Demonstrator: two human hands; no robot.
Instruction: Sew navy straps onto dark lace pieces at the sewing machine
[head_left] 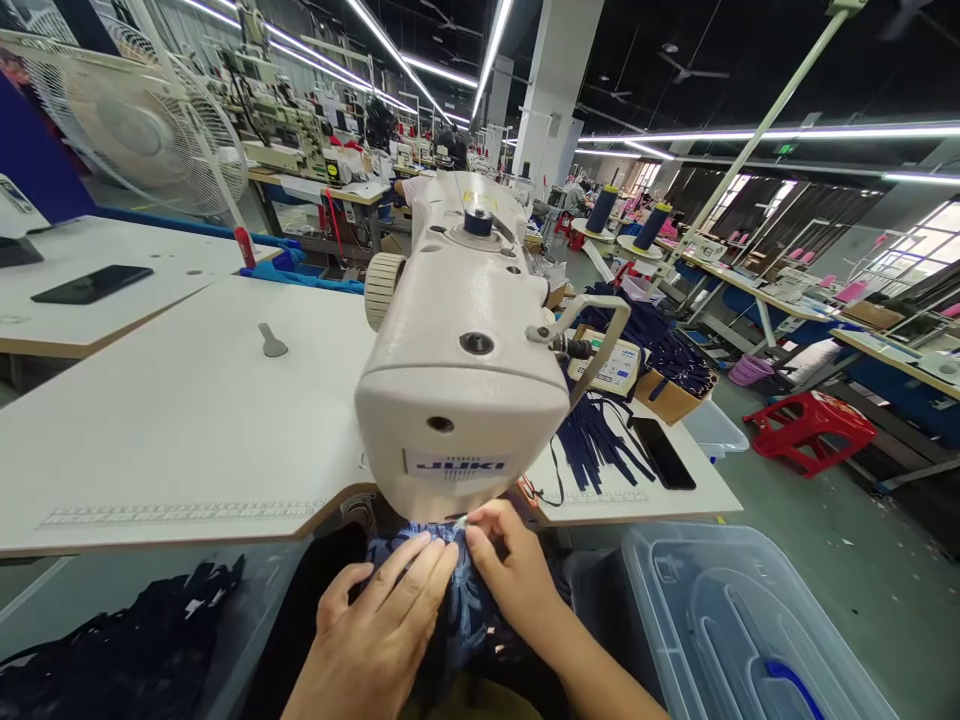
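A white JUKI sewing machine (pixel 465 300) stands directly in front of me, its head covering the needle area. Blue patterned fabric (pixel 466 610) with a gathered upper edge hangs below the machine head toward my lap. Across the fabric's left part lies my left hand (pixel 382 625), fingers stretched out flat near the gathered edge. My right hand (pixel 514 570) pinches the fabric's upper edge between thumb and index finger, close under the machine head. A small pale bit shows at those fingertips, too small to name.
Dark blue strips (pixel 600 445) and a black phone (pixel 664 452) lie right of the machine. A flat metal piece (pixel 272 341) rests on the white tabletop (pixel 187 420). Clear plastic bins flank me; the right one has a lid (pixel 739 600). A red stool (pixel 811 430) stands farther right.
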